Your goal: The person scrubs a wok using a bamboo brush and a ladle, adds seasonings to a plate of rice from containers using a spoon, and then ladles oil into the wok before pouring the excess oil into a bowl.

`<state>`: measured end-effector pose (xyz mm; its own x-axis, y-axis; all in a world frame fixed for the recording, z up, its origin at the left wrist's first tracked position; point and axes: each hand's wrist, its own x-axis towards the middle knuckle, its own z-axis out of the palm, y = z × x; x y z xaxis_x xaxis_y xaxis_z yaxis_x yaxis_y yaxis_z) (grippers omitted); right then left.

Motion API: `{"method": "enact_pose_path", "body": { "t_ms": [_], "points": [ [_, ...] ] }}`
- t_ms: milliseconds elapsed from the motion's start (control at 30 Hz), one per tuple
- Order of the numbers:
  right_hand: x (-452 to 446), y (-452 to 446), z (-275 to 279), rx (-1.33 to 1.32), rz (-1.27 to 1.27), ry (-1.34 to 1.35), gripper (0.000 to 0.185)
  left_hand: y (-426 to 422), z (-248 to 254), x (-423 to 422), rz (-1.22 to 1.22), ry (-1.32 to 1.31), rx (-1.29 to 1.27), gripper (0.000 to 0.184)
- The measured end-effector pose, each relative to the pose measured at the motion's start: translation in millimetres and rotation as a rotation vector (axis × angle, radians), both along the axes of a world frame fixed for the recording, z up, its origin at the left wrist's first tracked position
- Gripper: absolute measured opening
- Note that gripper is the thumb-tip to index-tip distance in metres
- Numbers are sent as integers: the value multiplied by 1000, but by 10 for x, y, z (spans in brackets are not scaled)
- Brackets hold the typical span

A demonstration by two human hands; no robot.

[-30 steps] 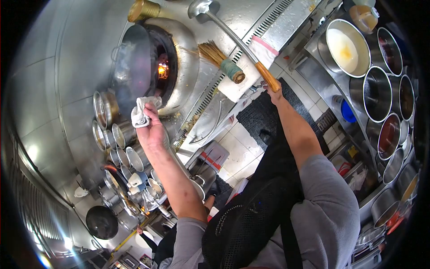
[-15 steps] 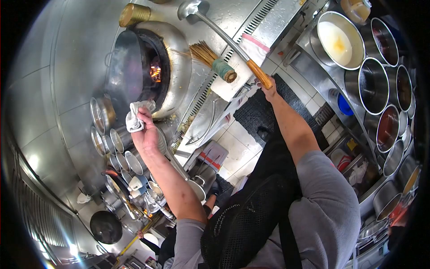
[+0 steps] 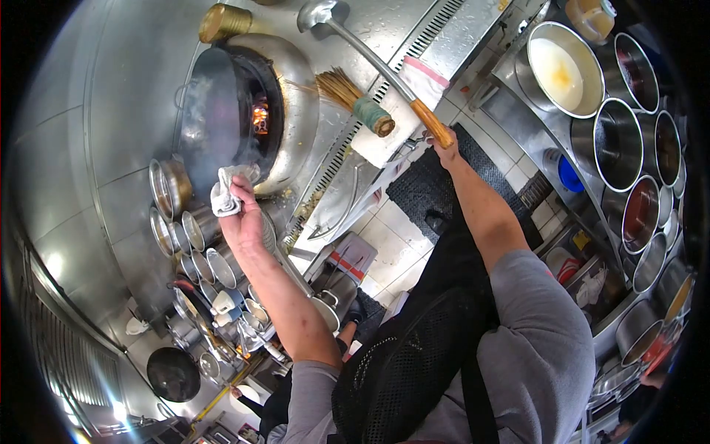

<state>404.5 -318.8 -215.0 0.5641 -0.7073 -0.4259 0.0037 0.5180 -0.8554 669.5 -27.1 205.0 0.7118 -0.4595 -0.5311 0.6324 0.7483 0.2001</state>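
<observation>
My left hand [image 3: 242, 214] is closed on a folded white cloth [image 3: 225, 194] at the near rim of a dark wok [image 3: 211, 111]. The wok is tipped up on its side over the round burner [image 3: 299, 111], smoking, and orange fire [image 3: 259, 117] shows in the opening beside it. Whether the cloth grips the wok's rim is hidden. My right hand [image 3: 447, 154] is at the counter's front edge, under the wooden handle end of a long ladle [image 3: 377, 63], close to a small metal fitting [image 3: 414, 140]. The handle covers its fingers. The ladle's bowl rests on the counter.
A bamboo brush [image 3: 366, 109] and a pink-edged cloth [image 3: 424, 76] lie by the drain slot. A gold can [image 3: 224, 24] stands behind the burner. Pots of liquid [image 3: 566, 70] line the right shelf; metal containers [image 3: 194, 231] stand at left. Another person's hand [image 3: 235, 391] shows lower left.
The view has shifted very slightly. Both hands, the wok and the ladle keep their places; the smoke has drifted, and the other person's hand at lower left has moved a little.
</observation>
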Motion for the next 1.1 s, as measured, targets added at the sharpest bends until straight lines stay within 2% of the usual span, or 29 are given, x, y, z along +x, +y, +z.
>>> {"method": "enact_pose_path", "body": {
  "t_ms": [67, 133, 267, 433, 567, 633, 767, 833, 867, 967, 1067, 1100],
  "points": [
    [3, -3, 3, -40, 15, 47, 26, 5, 5, -2, 18, 9, 1, 43],
    [-6, -15, 37, -43, 67, 92, 23, -45, 45, -49, 15, 31, 38, 35],
    [-3, -11, 48, -76, 66, 106, 20, -67, 49, -54, -11, 23, 35, 34],
    [10, -11, 66, 28, 3, 101, 27, -64, 28, -47, 1, 14, 60, 33],
    [19, -1, -59, -43, -1, 86, 29, -66, 36, -41, -7, 3, 62, 32],
    [4, -10, -7, -39, 57, 120, 20, -64, 36, -35, 1, 20, 74, 31],
    [-22, -31, 116, -62, 84, 66, 21, -54, 30, -32, 7, 22, 72, 32],
    [-13, -53, 300, 42, 115, 133, 33, -31, 14, -14, 23, 63, 17, 33],
    [8, -62, 344, 42, 113, 135, 33, -25, 17, -10, 21, 64, 17, 33],
    [49, -130, 231, 184, -79, 233, 54, 1, 61, 20, 26, 63, -19, 37],
    [-93, -193, 105, 143, -55, 330, 77, -29, 148, 17, 16, 82, -71, 39],
    [-151, -207, 131, 112, -60, 368, 75, -5, 135, 49, 15, 86, -79, 39]
  ]
}}
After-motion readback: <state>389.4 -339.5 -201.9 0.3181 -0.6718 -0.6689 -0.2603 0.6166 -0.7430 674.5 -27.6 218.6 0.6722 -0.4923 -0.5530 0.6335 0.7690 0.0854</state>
